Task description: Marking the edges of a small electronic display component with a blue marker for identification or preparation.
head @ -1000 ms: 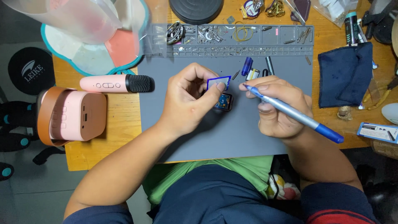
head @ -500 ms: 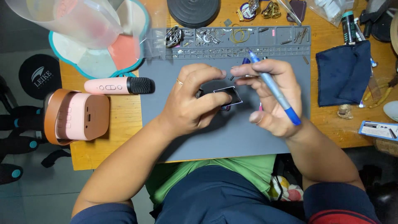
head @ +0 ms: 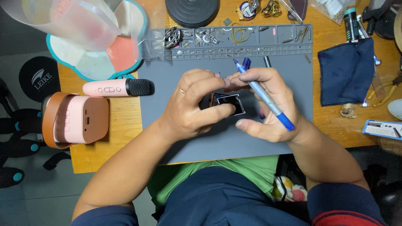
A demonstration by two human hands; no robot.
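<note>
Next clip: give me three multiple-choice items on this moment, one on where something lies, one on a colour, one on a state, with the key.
1. Where does the pink microphone lie?
A. on the dark blue cloth
B. left of the grey mat, beside the pink speaker
C. in the mat's parts tray

2. What colour is the pen-shaped tool in the right hand?
A. blue
B. red
C. yellow

3. How is the small black square part held?
A. lying free on the mat
B. between the fingers of both hands
C. clamped in a vise

Key: 1 B, it rests on bare wood by the speaker; 2 A, barrel and tip are blue; 3 B, the left hand and right hand both pinch it above the grey mat.
</note>
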